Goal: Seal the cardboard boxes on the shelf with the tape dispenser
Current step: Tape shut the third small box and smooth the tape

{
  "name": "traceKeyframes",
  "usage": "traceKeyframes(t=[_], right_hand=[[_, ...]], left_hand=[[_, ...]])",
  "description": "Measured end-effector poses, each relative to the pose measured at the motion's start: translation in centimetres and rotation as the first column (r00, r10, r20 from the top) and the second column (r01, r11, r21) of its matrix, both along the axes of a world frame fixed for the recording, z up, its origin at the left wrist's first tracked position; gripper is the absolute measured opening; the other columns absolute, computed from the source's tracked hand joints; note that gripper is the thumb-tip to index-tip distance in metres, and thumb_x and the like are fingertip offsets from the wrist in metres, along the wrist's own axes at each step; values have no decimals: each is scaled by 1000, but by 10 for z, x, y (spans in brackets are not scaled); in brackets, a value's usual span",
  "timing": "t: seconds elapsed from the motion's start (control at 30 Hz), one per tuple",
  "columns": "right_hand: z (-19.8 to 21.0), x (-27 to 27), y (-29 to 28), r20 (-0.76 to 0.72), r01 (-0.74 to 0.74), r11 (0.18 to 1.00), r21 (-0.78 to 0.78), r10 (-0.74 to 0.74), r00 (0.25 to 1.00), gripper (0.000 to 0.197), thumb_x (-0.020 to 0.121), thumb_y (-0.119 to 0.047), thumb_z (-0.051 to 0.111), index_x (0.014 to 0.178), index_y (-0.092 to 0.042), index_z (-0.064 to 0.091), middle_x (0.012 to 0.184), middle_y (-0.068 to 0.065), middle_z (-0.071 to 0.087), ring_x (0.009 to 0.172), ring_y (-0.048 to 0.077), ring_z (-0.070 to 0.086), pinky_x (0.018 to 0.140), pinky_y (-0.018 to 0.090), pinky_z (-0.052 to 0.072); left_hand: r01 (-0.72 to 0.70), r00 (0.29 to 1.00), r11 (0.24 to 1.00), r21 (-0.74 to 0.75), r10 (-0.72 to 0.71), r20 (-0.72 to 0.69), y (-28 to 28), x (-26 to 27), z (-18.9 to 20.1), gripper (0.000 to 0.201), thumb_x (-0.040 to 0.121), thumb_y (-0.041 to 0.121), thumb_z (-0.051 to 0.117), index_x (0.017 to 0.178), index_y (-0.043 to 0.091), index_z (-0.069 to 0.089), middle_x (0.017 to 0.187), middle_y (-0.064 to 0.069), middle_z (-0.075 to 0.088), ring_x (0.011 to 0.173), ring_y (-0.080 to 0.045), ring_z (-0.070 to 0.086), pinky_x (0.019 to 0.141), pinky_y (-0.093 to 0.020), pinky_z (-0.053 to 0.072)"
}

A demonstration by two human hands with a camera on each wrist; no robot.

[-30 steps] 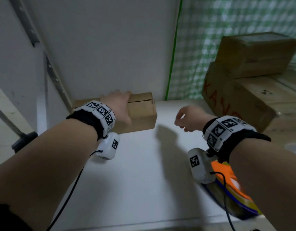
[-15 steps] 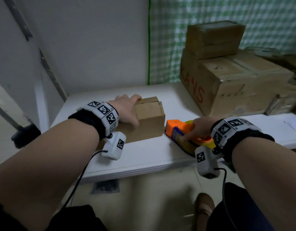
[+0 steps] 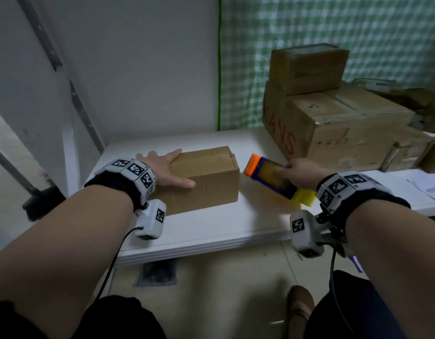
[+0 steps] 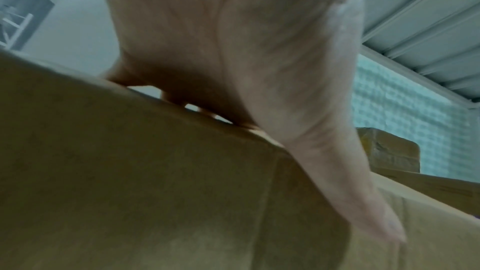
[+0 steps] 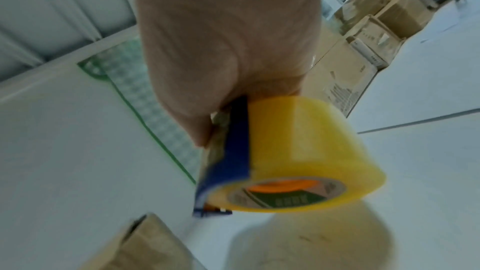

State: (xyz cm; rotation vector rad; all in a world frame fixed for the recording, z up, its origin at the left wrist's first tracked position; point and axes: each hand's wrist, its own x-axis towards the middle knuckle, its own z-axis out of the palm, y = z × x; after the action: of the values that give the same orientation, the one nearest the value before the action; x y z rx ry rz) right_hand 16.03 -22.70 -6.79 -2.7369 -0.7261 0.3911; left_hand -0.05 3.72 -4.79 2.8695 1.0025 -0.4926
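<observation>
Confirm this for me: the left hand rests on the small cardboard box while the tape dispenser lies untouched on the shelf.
Not quite. The left hand does rest on the small cardboard box, but the tape dispenser is gripped by the right hand above the shelf, as the head view shows.

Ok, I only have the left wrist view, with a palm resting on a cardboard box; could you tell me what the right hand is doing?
Observer: The right hand grips the tape dispenser, held off the shelf.
Operator: Thank you. Is any tape loaded?
Observer: Yes, the right wrist view shows a yellow tape roll on it.
Operator: And is the dispenser touching the box?
Observer: No. In the head view, bare shelf shows between its orange end and the small cardboard box.
</observation>
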Motion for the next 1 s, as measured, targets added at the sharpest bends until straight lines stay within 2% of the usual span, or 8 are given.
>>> traceKeyframes(t=[0.07, 0.23, 0.4, 0.5, 0.63, 0.73, 0.83, 1.0], right_hand=[[6, 4, -1, -26, 106, 969, 222, -103, 994, 52, 96, -42, 42, 103, 5, 63, 97, 22, 59, 88, 33, 55, 73, 36, 42], [33, 0, 15, -99, 229, 752, 618, -215, 972, 54, 91, -49, 47, 106, 0, 63, 106, 20, 62, 99, 35, 57, 86, 41, 45], [70, -9, 37, -158, 245, 520, 818, -207, 965, 47, 74, -62, 59, 67, -15, 60, 76, 10, 59, 76, 27, 59, 73, 38, 47], [82, -12, 44, -276, 300, 452, 840, -119, 954, 54, 58, -66, 67, 73, -14, 67, 83, 11, 70, 86, 31, 68, 86, 45, 54], [76, -21, 58, -379, 320, 486, 814, 26, 925, 59, 67, -56, 74, 100, -7, 70, 89, 10, 73, 86, 28, 70, 82, 41, 57], [68, -32, 67, -362, 259, 595, 760, 57, 931, 54, 72, -56, 71, 96, -8, 71, 78, 5, 72, 75, 21, 69, 71, 31, 56], [71, -34, 68, -349, 227, 621, 750, 79, 934, 50, 73, -56, 71, 93, -9, 71, 74, 3, 71, 68, 17, 67, 65, 28, 53], [70, -30, 62, -413, 245, 625, 741, 137, 900, 48, 74, -56, 70, 93, -12, 72, 71, 2, 70, 64, 15, 65, 67, 28, 52]], left_hand=[[12, 1000, 1000, -4, -11, 4, 1, -4, 0, 114, 54, 88, 50, 144, 50, -8, 148, -13, 23, 133, -39, 27, 107, -51, 31], [76, 996, 997, 9, -76, 36, 2, -7, -3, 116, 51, 89, 55, 142, 54, -7, 149, -5, 24, 131, -31, 31, 102, -53, 35], [225, 966, 971, 85, -233, 107, -22, 1, -11, 111, 52, 89, 54, 143, 53, 1, 149, 3, 28, 133, -28, 28, 103, -60, 25], [256, 962, 966, 39, -259, 89, -33, 8, -12, 111, 55, 90, 51, 144, 51, -2, 154, 5, 18, 140, -31, 17, 105, -64, 21], [210, 975, 977, -21, -208, 84, -34, 13, -14, 96, 65, 92, 26, 145, 47, -6, 158, 8, 7, 145, -33, 1, 107, -65, 16], [209, 970, 978, -8, -206, 130, -30, 12, -21, 71, 85, 75, 16, 147, 45, -2, 159, 8, 6, 145, -29, 1, 107, -65, 14], [195, 956, 981, -4, -189, 225, -25, 11, -24, 56, 96, 58, 19, 148, 41, 10, 159, 4, 8, 145, -28, 3, 109, -61, 17], [-98, 905, 966, -239, 187, 383, -9, -2, -21, 90, 83, 66, 49, 149, 12, 20, 151, -17, 24, 136, -33, 30, 105, -39, 32]])
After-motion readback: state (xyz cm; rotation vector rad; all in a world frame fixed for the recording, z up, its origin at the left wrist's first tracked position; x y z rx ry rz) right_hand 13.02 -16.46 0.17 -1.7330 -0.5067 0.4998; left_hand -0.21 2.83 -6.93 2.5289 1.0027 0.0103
